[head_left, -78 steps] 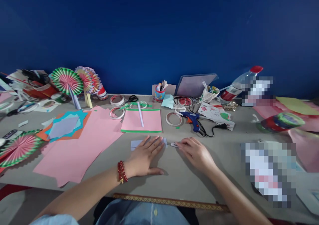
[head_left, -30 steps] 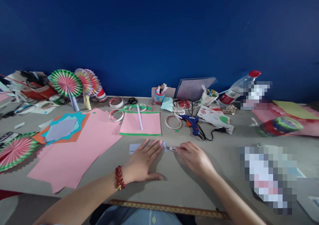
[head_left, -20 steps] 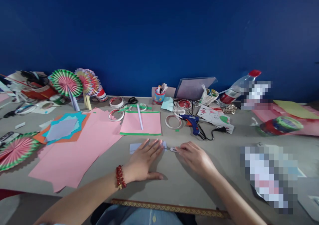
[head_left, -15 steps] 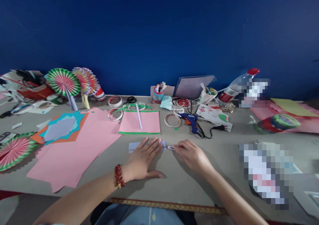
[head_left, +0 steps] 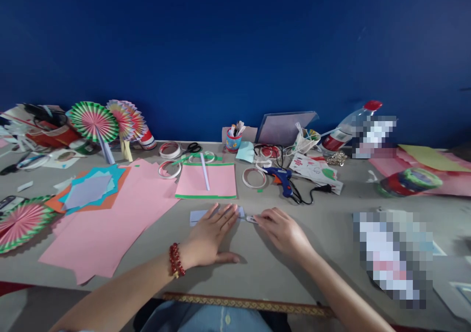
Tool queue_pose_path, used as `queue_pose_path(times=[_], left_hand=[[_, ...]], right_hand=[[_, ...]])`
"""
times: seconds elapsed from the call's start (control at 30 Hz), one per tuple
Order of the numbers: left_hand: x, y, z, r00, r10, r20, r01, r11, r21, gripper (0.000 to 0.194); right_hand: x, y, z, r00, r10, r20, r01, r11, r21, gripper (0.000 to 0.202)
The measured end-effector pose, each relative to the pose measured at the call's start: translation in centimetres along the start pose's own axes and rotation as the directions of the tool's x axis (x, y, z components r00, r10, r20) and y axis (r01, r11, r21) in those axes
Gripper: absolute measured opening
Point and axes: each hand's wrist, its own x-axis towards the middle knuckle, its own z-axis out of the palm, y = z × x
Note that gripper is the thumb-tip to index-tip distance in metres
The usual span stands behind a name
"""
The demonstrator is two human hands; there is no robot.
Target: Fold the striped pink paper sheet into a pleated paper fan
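My left hand [head_left: 214, 234] lies flat with fingers spread, pressing a small pale lilac strip of paper [head_left: 196, 217] against the table. Most of that strip is hidden under the fingers. Just to the right, my right hand [head_left: 285, 231] is closed around a small white utility knife [head_left: 251, 219]. Its thin tip points left and meets the strip's right end beside my left fingertips. Beyond my hands lies a pink sheet with green edges [head_left: 191, 181], and a narrow lilac paper strip [head_left: 205, 172] rests across it.
Pink sheets [head_left: 106, 239] and stacked coloured papers [head_left: 88, 192] lie left, near folded paper fans [head_left: 93, 121]. Tape rolls [head_left: 253, 178], a blue glue gun [head_left: 281, 177] with a black cord and a pen cup [head_left: 233, 140] stand behind. A bottle [head_left: 342, 133] leans at right.
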Motion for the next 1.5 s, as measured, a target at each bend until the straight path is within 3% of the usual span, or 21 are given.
queue_pose_path(times=[1.07, 1.23, 1.5], left_hand=[[0.0, 0.0, 0.1, 1.0, -0.017, 0.013, 0.017, 1.0, 0.006, 0.104], [-0.2, -0.3, -0.4, 1.0, -0.019, 0.009, 0.02, 0.998, -0.065, 0.104], [-0.3, -0.3, -0.6, 1.0, 0.028, 0.011, -0.028, 0.999, -0.028, 0.096]], right_hand=[[0.2, -1.1, 0.5, 1.0, 0.019, 0.013, -0.019, 1.0, 0.0, 0.026], [0.2, -1.2, 0.6, 0.999, 0.036, 0.004, -0.036, 0.999, 0.012, 0.026], [0.9, -1.4, -0.7, 0.986, 0.053, 0.157, -0.026, 0.986, -0.167, 0.021]])
